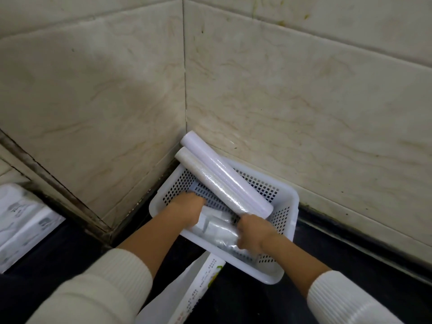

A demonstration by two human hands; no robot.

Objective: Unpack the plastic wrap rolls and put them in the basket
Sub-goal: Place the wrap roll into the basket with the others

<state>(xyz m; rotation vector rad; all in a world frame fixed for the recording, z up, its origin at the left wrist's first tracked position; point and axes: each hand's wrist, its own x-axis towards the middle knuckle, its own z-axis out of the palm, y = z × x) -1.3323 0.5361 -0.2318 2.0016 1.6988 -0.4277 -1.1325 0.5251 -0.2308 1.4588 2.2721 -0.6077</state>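
A white perforated basket (284,201) sits on a dark counter (350,260), pushed into the corner where two tiled walls (304,90) meet, its far corner nearly touching the wall joint. Two plastic wrap rolls lie side by side in it, touching along their length, both with the long axis running diagonally from the basket's far left corner toward its near right side. The purple-tinted roll (222,171) lies on the wall side and its upper end sticks out past the basket's rim toward the corner of the walls; the pale roll (210,183) lies just beside it on the nearer side, its upper end also rising over the rim. Both slope downward toward the person, with the lower ends inside the basket near the right wall. The left hand (187,206) reaches into the basket's left part with its fingers turned down toward the mesh floor; whether they are spread or closed on something cannot be told, since the hand's back hides them. The right hand (252,232) is curled closed at the lower end of the pale roll, apparently gripping it, though motion blur makes the contact unclear. Between the hands lies crumpled clear packaging (217,228), blurred, over the basket's near left rim. A printed plastic bag (201,284) lies on the counter's near edge just below the basket. White packages (21,220) rest at the counter's left edge. Both arms wear cream ribbed sleeves (98,284).
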